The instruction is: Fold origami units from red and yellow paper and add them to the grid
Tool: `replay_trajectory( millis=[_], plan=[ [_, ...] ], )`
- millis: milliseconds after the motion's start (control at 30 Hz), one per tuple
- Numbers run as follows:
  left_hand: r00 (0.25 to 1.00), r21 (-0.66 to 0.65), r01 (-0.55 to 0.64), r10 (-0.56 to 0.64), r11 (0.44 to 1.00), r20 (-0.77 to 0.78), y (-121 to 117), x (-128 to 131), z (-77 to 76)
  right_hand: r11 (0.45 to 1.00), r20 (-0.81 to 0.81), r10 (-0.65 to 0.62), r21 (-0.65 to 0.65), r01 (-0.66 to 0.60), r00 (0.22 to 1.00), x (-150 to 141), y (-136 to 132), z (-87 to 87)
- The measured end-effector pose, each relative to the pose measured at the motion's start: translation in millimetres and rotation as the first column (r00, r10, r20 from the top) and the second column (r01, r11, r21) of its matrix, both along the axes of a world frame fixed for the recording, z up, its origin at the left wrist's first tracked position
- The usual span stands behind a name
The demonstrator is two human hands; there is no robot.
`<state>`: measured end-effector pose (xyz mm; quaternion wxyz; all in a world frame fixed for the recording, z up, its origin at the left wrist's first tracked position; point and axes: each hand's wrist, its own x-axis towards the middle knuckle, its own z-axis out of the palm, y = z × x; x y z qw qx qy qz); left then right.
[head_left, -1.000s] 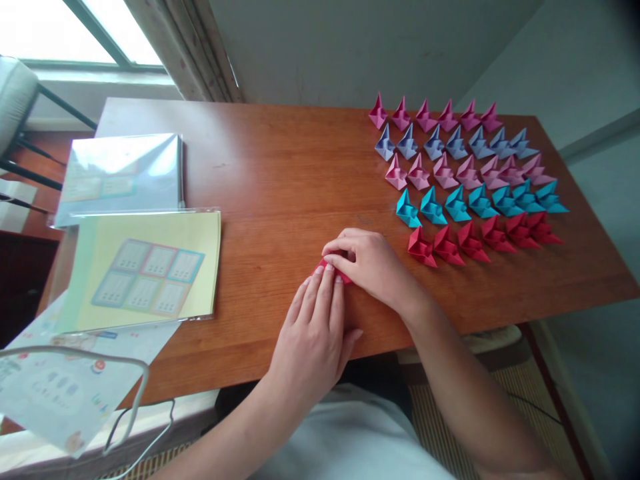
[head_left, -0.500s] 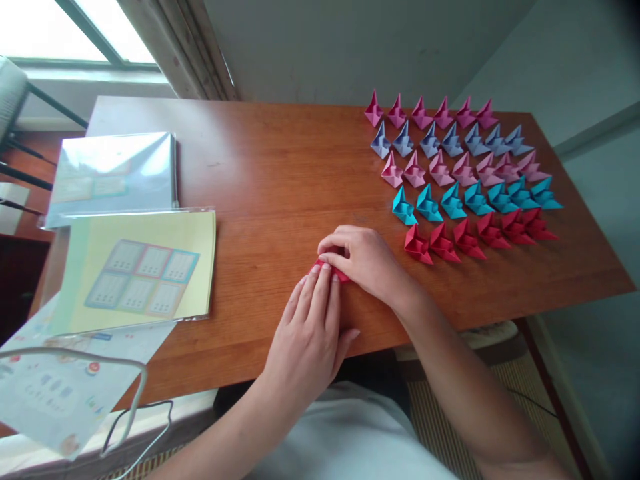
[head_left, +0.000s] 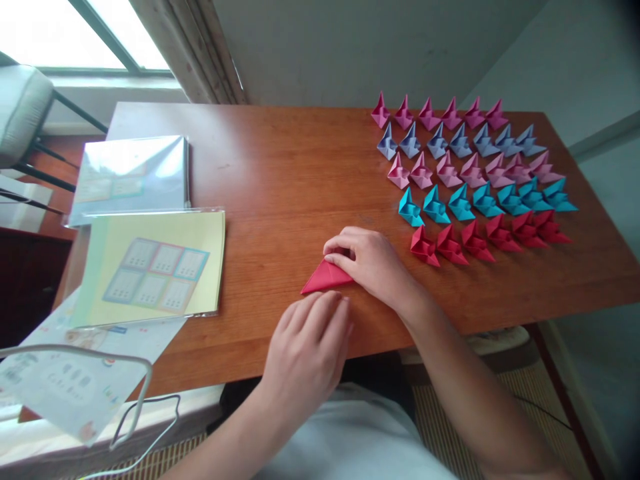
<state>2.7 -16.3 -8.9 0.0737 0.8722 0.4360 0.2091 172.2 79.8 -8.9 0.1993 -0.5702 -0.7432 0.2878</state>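
— Where's the red paper triangle (head_left: 324, 277)?

— Flat on the bench (head_left: 280, 180), its far corner pinned under the right hand (head_left: 367, 259); that grip is narrow, fingers curled down onto the paper; the left hand (head_left: 307, 350) hovers just nearer than the triangle, fingers loosely bent, holding nothing.

— And around them?

— Rows of folded paper figures (head_left: 475, 177) beyond and right of the right hand; sleeved paper packs (head_left: 150, 267) well left of the left hand.

Matt red paper (head_left: 324, 277), glossy wooden table (head_left: 280, 173)
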Motion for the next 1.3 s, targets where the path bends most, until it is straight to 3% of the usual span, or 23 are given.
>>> replay_trajectory(
  millis=[133, 300, 400, 533, 633, 733, 1300],
  plan=[
    [0.978, -0.055, -0.208, 0.209, 0.977, 0.008, 29, -27, 0.0, 1.0, -0.001, -0.008, 0.008, 0.008, 1.0, -1, -2, 1.2],
    [0.985, -0.174, -0.159, 0.169, 0.972, 0.042, 48, -42, -0.6, 1.0, -0.018, -0.017, 0.021, 0.017, 1.0, -2, -5, 1.2],
    [0.989, -0.136, -0.094, 0.108, 0.986, 0.097, 51, -36, -1.0, 0.999, -0.02, -0.019, 0.046, 0.02, 1.0, -2, -9, -1.0],
    [0.999, 0.007, 0.044, -0.043, 0.999, -0.01, 39, -17, -0.4, 0.998, -0.02, -0.027, 0.064, 0.028, 0.999, -3, -12, -2.8],
    [0.982, -0.013, -0.017, 0.014, 1.0, -0.188, 20, 0, 1.5, 0.998, -0.023, -0.029, 0.058, 0.031, 0.999, -3, -11, -2.4],
    [0.967, -0.073, -0.064, 0.043, 0.995, -0.252, 2, 14, 2.6, 0.998, -0.023, -0.026, 0.053, 0.027, 0.999, -3, -10, -1.6],
    [0.973, -0.132, -0.066, 0.034, 0.989, -0.226, -2, 18, -4.4, 1.0, -0.055, -0.022, 0.021, 0.023, 0.998, -3, -5, -0.8]
  ],
)
